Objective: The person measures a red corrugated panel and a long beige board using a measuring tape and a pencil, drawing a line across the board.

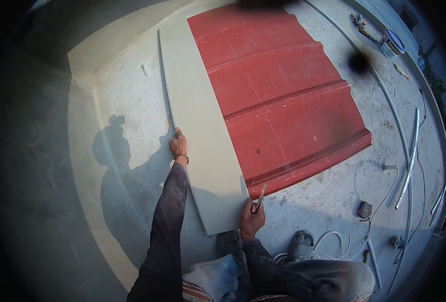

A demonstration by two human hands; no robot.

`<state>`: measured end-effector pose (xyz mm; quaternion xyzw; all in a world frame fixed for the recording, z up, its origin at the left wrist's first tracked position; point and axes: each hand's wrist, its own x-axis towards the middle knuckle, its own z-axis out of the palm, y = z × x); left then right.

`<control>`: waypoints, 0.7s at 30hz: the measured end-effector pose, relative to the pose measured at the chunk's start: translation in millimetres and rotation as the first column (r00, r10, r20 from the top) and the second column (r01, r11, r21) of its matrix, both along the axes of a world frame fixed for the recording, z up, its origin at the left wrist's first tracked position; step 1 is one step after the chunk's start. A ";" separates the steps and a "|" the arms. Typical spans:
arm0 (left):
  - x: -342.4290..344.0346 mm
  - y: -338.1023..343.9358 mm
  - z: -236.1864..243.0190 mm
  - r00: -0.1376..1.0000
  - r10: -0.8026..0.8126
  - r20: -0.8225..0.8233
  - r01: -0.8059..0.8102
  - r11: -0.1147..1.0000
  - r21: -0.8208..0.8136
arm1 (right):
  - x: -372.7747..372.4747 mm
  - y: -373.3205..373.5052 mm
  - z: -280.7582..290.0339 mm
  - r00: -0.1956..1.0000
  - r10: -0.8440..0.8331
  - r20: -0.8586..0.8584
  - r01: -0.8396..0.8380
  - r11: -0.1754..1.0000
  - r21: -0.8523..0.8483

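Note:
A long pale board (195, 105) lies over the left edge of a red ribbed roofing sheet (283, 95). My left hand (178, 145) is closed on the board's left edge, about halfway along. At the board's near right corner, my right hand (251, 221) grips a thin pencil-like stick (259, 197), which points up over the red sheet's near corner. The fingers of that hand rest by the board's edge. Some of the red sheet is hidden under the board.
A tape measure (365, 210) lies on the concrete floor to the right. Nearby are a metal strip (408, 166), a white hose (333, 239) and a second dark round object (396, 242). A bucket (393, 44) stands far right. Low walls (84, 116) border the left.

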<state>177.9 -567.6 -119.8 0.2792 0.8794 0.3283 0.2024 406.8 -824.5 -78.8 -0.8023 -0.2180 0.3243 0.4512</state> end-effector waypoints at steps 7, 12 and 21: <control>5.1 3.1 4.9 1.000 -0.011 -0.011 0.011 0.999 -0.039 | 2.1 2.4 5.0 1.000 0.003 -0.012 -0.003 0.999 -0.032; 0.9 3.6 0.1 1.000 -0.022 -0.013 0.022 0.999 -0.035 | 4.9 -3.4 -10.5 0.998 0.062 0.005 -0.062 0.998 -0.023; -27.0 28.8 -21.6 0.999 -0.032 0.020 0.034 0.993 -0.113 | 33.9 -7.5 -7.6 0.998 0.056 -0.040 -0.057 0.998 -0.024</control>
